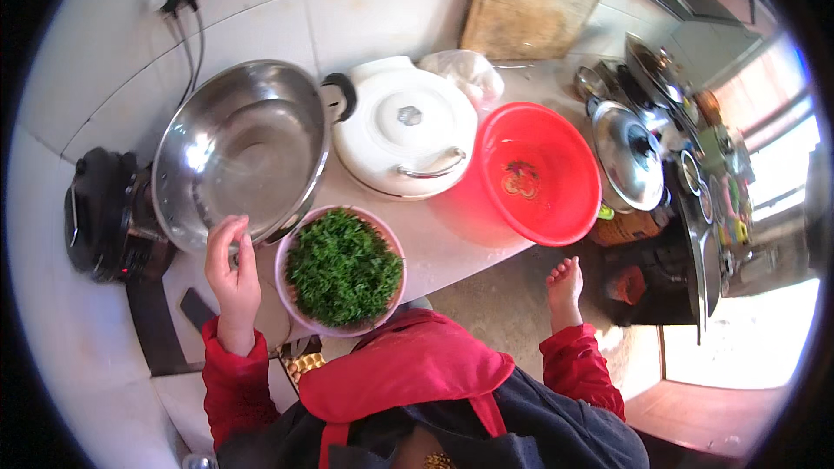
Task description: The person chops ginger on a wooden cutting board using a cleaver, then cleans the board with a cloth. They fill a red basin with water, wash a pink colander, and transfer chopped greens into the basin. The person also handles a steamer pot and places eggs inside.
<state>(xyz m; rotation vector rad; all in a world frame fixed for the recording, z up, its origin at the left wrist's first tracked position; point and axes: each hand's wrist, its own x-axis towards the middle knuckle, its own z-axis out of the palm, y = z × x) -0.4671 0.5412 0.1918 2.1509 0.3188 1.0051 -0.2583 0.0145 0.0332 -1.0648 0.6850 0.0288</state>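
Observation:
My left hand (236, 280) is raised at the near rim of a large stainless steel pot (247, 143). Its thumb and fingers are apart with nothing visible between them; whether the fingertips touch the rim I cannot tell. The pot tilts against the wall and has a black side handle. Just right of that hand stands a pink bowl (281, 273) heaped with finely chopped green herbs (345, 267). My right hand (565, 283) hangs empty past the counter's edge, its fingers loosely curled. Nearest to it is a red plastic basin (573, 208) with a printed pattern inside.
A white lidded electric pan (404, 124) stands between pot and basin, a plastic bag (464, 75) behind it. A wooden cutting board (528, 10) leans on the tiles. On the left sits a black electric cooker (104, 215). A lidded steel pot (627, 156) stands right.

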